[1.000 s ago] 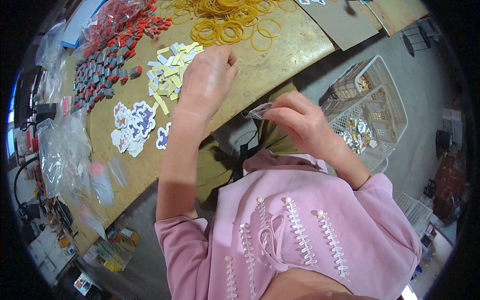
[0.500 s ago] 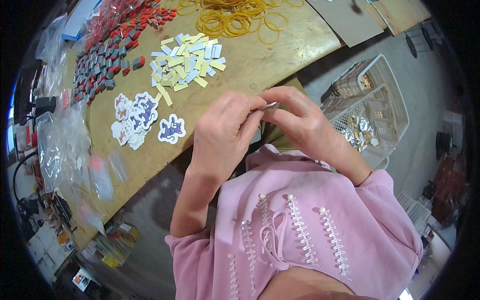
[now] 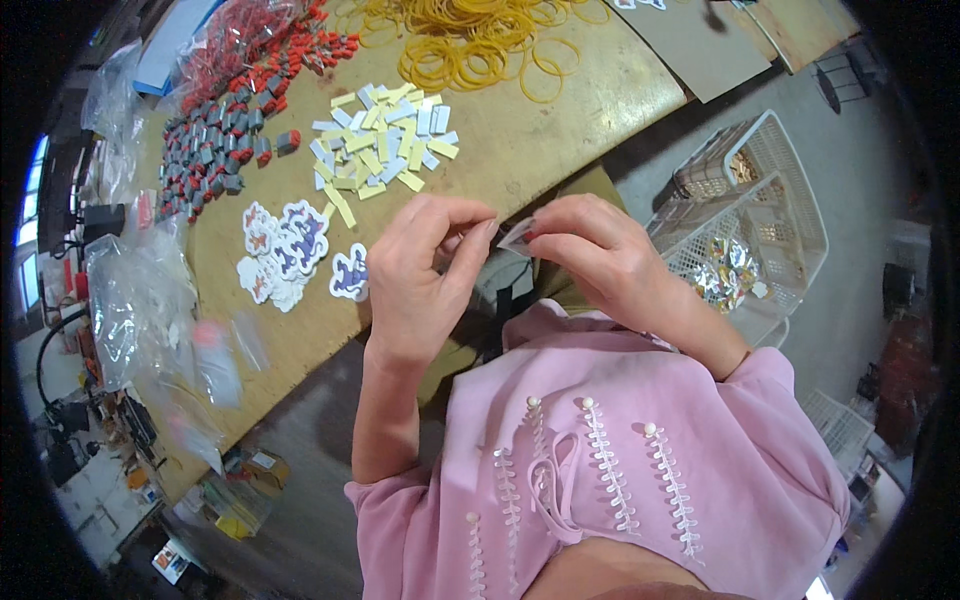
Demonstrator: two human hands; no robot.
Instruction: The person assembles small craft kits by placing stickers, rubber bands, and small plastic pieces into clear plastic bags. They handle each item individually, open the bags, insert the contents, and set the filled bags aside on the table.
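Observation:
My right hand [image 3: 605, 255] pinches a small, whitish, see-through flat piece [image 3: 516, 239] between thumb and fingers, above my lap by the table edge. What exactly it is I cannot make out. Just left of it, my left hand [image 3: 420, 275] is held with thumb and index tips slightly apart, and nothing shows between them. On the table [image 3: 560, 140] beyond that hand lies a single cartoon sticker-like cutout [image 3: 349, 272], partly behind the hand. A pile of similar cutouts [image 3: 285, 250] sits to its left.
Yellow and white small strips [image 3: 385, 140] lie heaped farther back. Grey and red small parts [image 3: 210, 140] spread at the left, near clear plastic bags [image 3: 145, 310]. Yellow rubber bands [image 3: 470, 50] cover the far side. White plastic baskets [image 3: 790, 240] hold shiny foil-like pieces [image 3: 722, 272] at right.
My hands have drawn apart. The left moved away from the small piece, which stays in my right fingers. The whole view has shifted slightly.

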